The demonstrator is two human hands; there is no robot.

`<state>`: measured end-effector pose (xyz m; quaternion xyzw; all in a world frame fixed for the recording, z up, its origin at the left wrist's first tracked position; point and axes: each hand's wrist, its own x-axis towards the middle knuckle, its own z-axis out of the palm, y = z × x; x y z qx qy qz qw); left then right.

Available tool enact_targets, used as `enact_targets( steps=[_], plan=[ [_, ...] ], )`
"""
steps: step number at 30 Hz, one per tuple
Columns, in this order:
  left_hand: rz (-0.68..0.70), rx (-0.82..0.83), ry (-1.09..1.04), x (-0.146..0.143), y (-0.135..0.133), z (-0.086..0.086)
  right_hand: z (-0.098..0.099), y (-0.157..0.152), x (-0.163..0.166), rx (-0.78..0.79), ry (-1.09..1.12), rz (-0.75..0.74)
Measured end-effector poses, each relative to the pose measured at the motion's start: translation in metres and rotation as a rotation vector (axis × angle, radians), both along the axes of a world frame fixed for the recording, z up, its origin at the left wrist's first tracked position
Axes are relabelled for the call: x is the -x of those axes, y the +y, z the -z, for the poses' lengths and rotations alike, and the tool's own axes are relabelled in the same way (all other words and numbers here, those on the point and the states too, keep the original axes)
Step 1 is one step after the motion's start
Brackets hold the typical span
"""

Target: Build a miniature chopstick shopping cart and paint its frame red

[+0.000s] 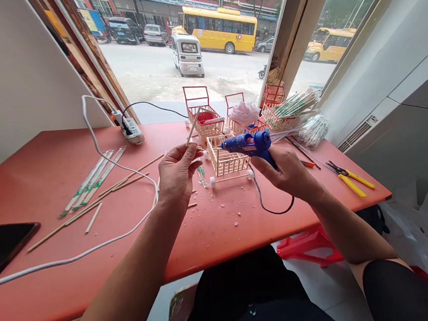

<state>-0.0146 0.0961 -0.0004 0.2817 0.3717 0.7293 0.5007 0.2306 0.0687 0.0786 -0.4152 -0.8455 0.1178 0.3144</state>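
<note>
My left hand pinches short wooden sticks between thumb and fingers; one points up and away, and another seems to meet it at the fingertips. A blue hot glue gun is gripped in my right hand, its nozzle aimed left toward the sticks but apart from them. Just behind and below the nozzle stands a small cart built of pale sticks, with white wheels. Further back is a similar cart with a red handle. My fingers partly hide the joint of the sticks.
Loose sticks, wrapped chopsticks and a phone lie left. A white cable crosses the red table from a power strip. Yellow-handled pliers and bundled wrapped sticks are at right.
</note>
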Motion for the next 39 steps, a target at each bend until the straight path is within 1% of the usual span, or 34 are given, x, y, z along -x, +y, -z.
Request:
enact_targets(
  steps=[5, 9, 16, 23, 25, 31, 35, 39],
  plan=[
    [-0.008, -0.003, -0.016, 0.0000, 0.0000, -0.0008, 0.0023, 0.0010, -0.0016, -0.021, 0.016, -0.023],
    [-0.009, 0.001, -0.015, 0.0008, 0.0005, -0.0006, 0.0018, 0.0002, -0.0022, 0.016, 0.017, -0.028],
    [-0.021, -0.001, -0.019, 0.0016, 0.0014, -0.0010, -0.0051, -0.0019, -0.0002, 0.068, 0.028, -0.042],
    [-0.004, -0.019, -0.021, 0.0028, 0.0004, -0.0020, -0.0037, -0.0038, -0.0058, 0.108, 0.019, -0.016],
    [0.000, -0.019, -0.022, 0.0027, 0.0001, -0.0022, -0.0044, -0.0040, -0.0062, 0.096, 0.024, -0.007],
    [-0.011, -0.009, -0.026, 0.0030, 0.0005, -0.0026, -0.0051, -0.0028, -0.0015, -0.001, 0.020, -0.010],
    [-0.002, -0.024, -0.033, 0.0038, 0.0002, -0.0028, -0.0019, -0.0026, 0.0010, -0.025, 0.016, 0.002],
    [0.001, -0.039, -0.037, 0.0033, -0.0006, -0.0032, -0.0006, -0.0027, 0.0028, -0.004, 0.009, 0.005]
  ],
)
